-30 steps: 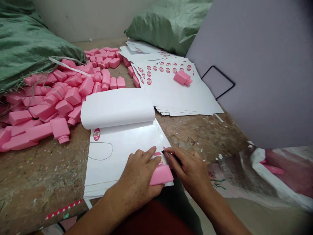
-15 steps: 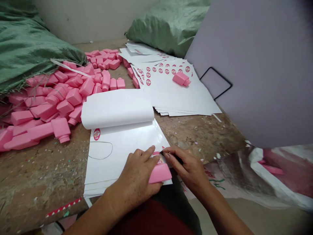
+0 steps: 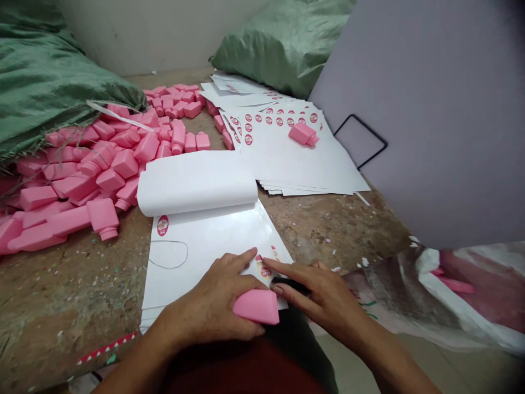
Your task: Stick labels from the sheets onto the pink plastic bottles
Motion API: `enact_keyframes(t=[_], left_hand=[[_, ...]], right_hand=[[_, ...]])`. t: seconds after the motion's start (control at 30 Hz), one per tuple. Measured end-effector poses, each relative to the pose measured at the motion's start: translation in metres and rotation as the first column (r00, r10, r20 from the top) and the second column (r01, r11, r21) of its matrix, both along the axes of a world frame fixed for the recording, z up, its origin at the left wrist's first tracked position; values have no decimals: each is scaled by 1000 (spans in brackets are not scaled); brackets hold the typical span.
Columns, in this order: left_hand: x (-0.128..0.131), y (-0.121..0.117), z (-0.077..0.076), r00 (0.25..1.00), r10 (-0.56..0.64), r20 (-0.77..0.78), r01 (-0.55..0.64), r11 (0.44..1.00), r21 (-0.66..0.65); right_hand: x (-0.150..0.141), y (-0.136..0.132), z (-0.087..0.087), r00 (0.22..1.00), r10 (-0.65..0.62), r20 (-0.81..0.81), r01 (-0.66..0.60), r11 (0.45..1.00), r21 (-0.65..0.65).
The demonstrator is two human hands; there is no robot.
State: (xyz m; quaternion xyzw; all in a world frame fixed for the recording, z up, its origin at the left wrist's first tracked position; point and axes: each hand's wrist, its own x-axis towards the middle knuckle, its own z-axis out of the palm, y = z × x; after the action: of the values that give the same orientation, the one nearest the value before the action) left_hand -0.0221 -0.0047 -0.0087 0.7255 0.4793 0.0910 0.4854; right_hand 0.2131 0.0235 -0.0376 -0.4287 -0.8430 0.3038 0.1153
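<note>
My left hand [image 3: 219, 298] grips a pink plastic bottle [image 3: 256, 306] near the front edge of a white sticker sheet [image 3: 209, 241], its index finger stretched over the paper. My right hand [image 3: 318, 290] has a slim black tool [image 3: 292, 284] tucked under its fingers; its tip is hidden, so I cannot tell the exact kind. The right index fingertip touches a small red-and-white sticker [image 3: 262, 266] on the sheet. An oval red sticker [image 3: 163, 225] sits at the sheet's upper left, above a pencil-like curved outline. The sheet's far part is rolled back.
Many pink bottles [image 3: 110, 164] lie heaped at the left beside a green sack [image 3: 53, 71]. More sticker sheets [image 3: 303, 169] are stacked behind, with one pink bottle [image 3: 303, 134] on top. A grey panel [image 3: 430, 120] leans at the right, above a plastic bag [image 3: 430, 284].
My left hand and its bottle have drawn back towards me, uncovering the sticker. My right index finger has extended onto that sticker, and the black tool has swung lower.
</note>
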Motion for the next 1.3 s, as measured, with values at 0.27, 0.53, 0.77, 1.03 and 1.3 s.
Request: enact_keyframes(t=[0.27,0.53,0.77,1.03,1.3], left_hand=[[-28,11,-7,764,535,360,-350,813,-466],[-18,14,-18,303,837,456,-472,548,-691],[-12,14,-17,274,856,438,-546,513,-662],[-6,10,-12,308,823,477,-550,563,-617],[10,-14,-2,67,849,524,-314,516,-797]], right_hand=[[8,5,10,939,-227,-259,137,937,-321],[-17,6,-4,910,-389,-142,371,918,-141],[-22,-1,4,800,-492,-343,354,850,-391],[-24,-2,24,489,-705,-514,359,699,-618],[-73,1,41,655,-483,-581,115,824,-555]])
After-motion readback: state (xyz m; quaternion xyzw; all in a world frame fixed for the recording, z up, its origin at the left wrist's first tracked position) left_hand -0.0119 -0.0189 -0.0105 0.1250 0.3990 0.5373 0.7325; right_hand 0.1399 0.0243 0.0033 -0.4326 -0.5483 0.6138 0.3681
